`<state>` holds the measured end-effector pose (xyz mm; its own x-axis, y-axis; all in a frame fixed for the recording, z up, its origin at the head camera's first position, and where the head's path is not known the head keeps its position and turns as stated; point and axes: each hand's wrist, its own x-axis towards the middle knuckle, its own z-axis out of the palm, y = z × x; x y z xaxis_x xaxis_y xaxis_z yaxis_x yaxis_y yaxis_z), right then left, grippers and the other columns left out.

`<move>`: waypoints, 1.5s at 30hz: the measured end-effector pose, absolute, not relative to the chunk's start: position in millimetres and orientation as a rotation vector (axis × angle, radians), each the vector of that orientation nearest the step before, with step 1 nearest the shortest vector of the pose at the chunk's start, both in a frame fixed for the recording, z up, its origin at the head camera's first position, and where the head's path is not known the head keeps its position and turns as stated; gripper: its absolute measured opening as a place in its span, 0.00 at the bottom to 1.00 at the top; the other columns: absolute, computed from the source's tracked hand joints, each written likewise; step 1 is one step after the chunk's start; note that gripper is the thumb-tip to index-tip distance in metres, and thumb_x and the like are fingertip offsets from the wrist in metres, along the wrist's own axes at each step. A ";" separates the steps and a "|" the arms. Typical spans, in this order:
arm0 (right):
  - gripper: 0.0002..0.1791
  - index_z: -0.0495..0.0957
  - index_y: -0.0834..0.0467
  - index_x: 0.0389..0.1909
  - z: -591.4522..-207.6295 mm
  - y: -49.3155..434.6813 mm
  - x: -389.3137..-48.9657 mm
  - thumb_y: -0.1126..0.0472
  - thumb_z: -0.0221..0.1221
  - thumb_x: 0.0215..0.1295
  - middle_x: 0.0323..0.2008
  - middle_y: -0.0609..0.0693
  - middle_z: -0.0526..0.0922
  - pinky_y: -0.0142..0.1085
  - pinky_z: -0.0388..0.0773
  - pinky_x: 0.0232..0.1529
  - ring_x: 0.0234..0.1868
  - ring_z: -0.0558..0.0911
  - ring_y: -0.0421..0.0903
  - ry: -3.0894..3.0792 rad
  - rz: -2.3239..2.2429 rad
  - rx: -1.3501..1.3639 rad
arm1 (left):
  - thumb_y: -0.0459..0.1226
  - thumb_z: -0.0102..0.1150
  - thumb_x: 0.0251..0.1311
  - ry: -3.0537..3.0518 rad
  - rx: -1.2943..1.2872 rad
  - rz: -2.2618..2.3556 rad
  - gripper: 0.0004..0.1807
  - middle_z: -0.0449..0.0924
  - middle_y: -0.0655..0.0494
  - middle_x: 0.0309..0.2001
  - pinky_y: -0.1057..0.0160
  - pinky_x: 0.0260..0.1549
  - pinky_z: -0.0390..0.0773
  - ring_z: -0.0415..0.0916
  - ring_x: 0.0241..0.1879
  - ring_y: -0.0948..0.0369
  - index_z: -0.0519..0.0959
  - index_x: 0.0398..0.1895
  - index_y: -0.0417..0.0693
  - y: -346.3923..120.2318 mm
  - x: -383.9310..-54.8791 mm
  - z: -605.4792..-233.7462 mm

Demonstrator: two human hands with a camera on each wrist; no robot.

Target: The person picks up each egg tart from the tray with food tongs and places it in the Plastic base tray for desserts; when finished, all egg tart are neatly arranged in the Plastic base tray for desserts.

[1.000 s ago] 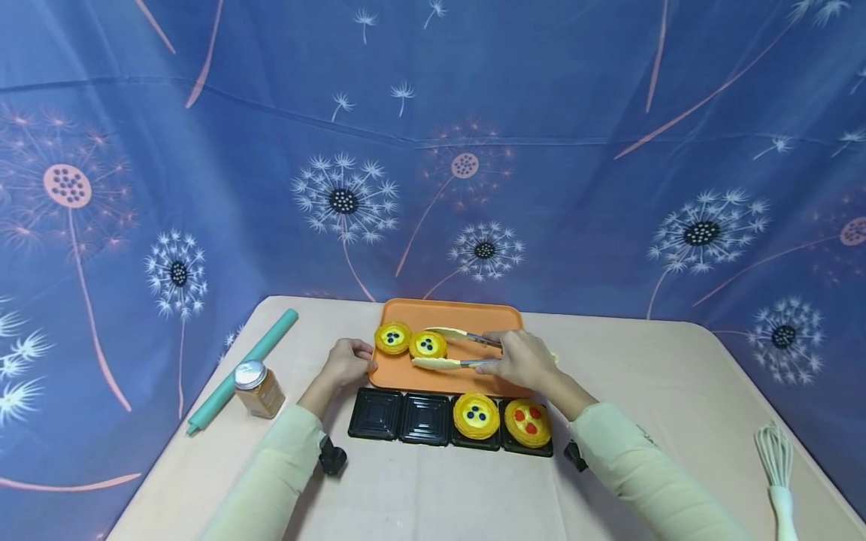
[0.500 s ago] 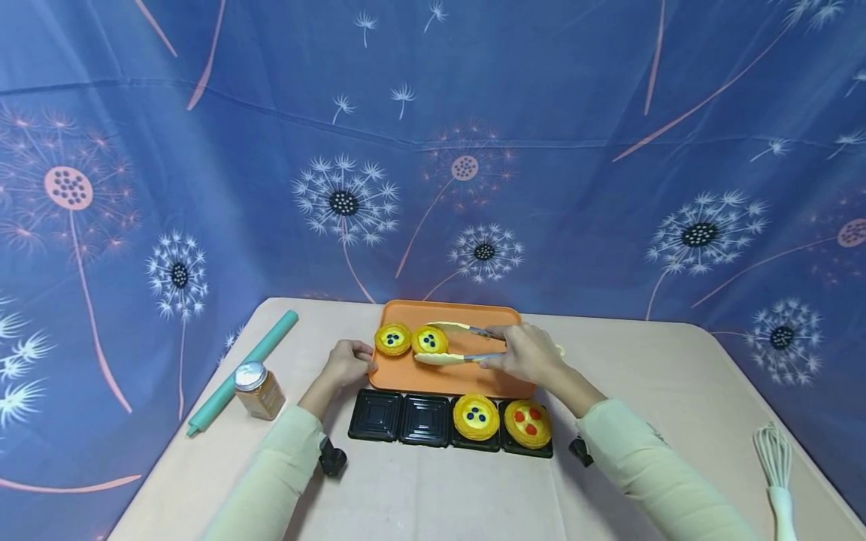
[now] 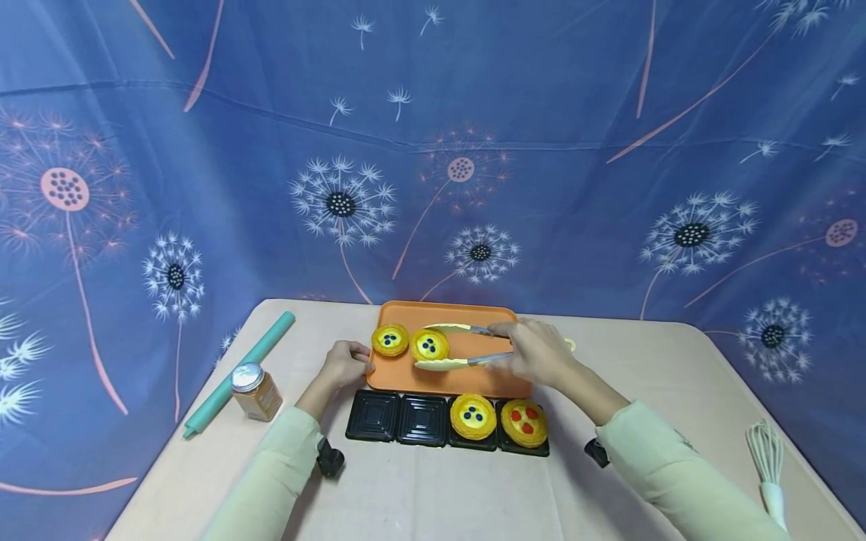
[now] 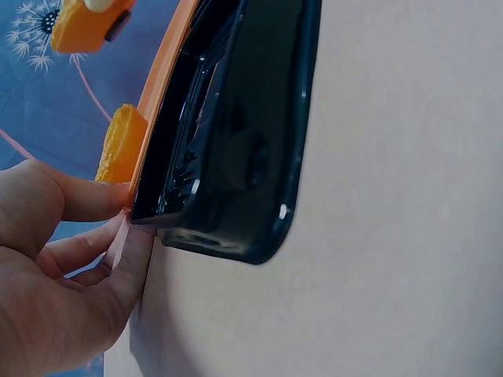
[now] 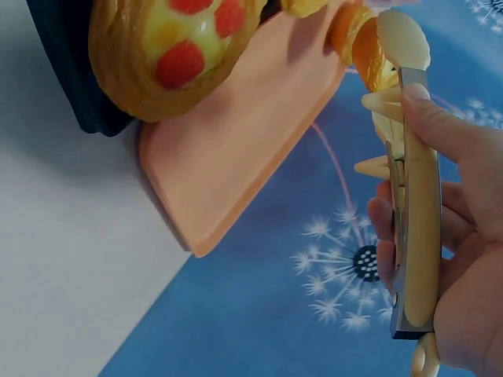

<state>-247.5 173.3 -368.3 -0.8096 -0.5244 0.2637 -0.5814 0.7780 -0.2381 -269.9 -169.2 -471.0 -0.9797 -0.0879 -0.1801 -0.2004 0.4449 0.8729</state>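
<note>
My left hand (image 3: 346, 364) pinches the left edge of the orange tray (image 3: 473, 379) between thumb and fingers. In my right hand (image 3: 537, 349) is a pair of tongs (image 5: 420, 212) with cream tips and metal arms. Between the tips sits an egg tart (image 3: 429, 345) with blue berry dots; the left wrist view shows this tart (image 4: 90, 27) raised off the tray. A second blue-dotted tart (image 3: 389, 340) lies at the tray's left end. In front stand several black square boxes (image 3: 372, 415), the right two holding a blue-dotted tart (image 3: 473, 417) and a red-dotted tart (image 3: 524, 423).
To the left lie a teal rolling pin (image 3: 271, 338) and, by it, a jar (image 3: 257, 392) with a silver lid. A whisk (image 3: 766, 458) with a white handle lies near the table's right edge. A blue dandelion-print cloth (image 3: 575, 188) hangs behind the table.
The tongs and the tart between them have risen a little and shifted slightly right over the tray. My left hand has stayed at the tray's edge.
</note>
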 end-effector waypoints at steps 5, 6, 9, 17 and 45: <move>0.32 0.83 0.60 0.53 -363.8 174.0 -234.3 0.51 0.77 0.47 0.43 0.52 0.88 0.34 0.65 0.21 0.24 0.75 0.42 -2.772 0.457 0.949 | 0.25 0.65 0.53 2.576 -0.243 1.583 0.14 0.80 0.46 0.35 0.63 0.32 0.79 0.78 0.35 0.55 0.79 0.44 0.32 -169.0 -269.6 -470.5; 0.31 0.83 0.60 0.53 -363.0 174.0 -231.8 0.51 0.77 0.47 0.42 0.52 0.88 0.34 0.66 0.21 0.24 0.75 0.43 -2.772 0.456 0.959 | 0.25 0.65 0.53 2.576 -0.242 1.586 0.14 0.80 0.46 0.35 0.63 0.32 0.79 0.78 0.34 0.55 0.79 0.43 0.32 -169.1 -269.6 -470.5; 0.31 0.84 0.59 0.52 -360.9 173.5 -225.7 0.49 0.77 0.47 0.42 0.51 0.88 0.33 0.67 0.22 0.27 0.77 0.42 -2.754 0.421 1.001 | 0.24 0.65 0.52 2.586 -0.230 1.591 0.13 0.80 0.46 0.34 0.64 0.31 0.79 0.77 0.33 0.55 0.79 0.43 0.31 -169.5 -270.6 -471.3; 0.32 0.85 0.58 0.50 -358.2 171.7 -213.0 0.47 0.78 0.44 0.44 0.49 0.87 0.35 0.76 0.26 0.36 0.84 0.47 -2.735 0.353 1.093 | 0.24 0.65 0.53 2.581 -0.225 1.595 0.14 0.80 0.45 0.35 0.64 0.31 0.79 0.77 0.34 0.55 0.79 0.44 0.31 -169.1 -270.6 -471.3; 0.33 0.84 0.58 0.52 -368.0 160.0 -201.4 0.47 0.77 0.45 0.41 0.50 0.87 0.31 0.63 0.17 0.24 0.71 0.36 -2.884 0.328 1.150 | 0.24 0.65 0.52 2.571 -0.226 1.610 0.13 0.80 0.46 0.34 0.65 0.30 0.79 0.77 0.33 0.57 0.79 0.43 0.31 -172.2 -273.3 -474.2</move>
<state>-201.4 160.0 -368.0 -0.7284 -0.6785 0.0951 -0.6825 0.7065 -0.1871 -273.3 -172.2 -474.2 -0.9840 -0.0725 -0.1630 -0.1783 0.4302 0.8849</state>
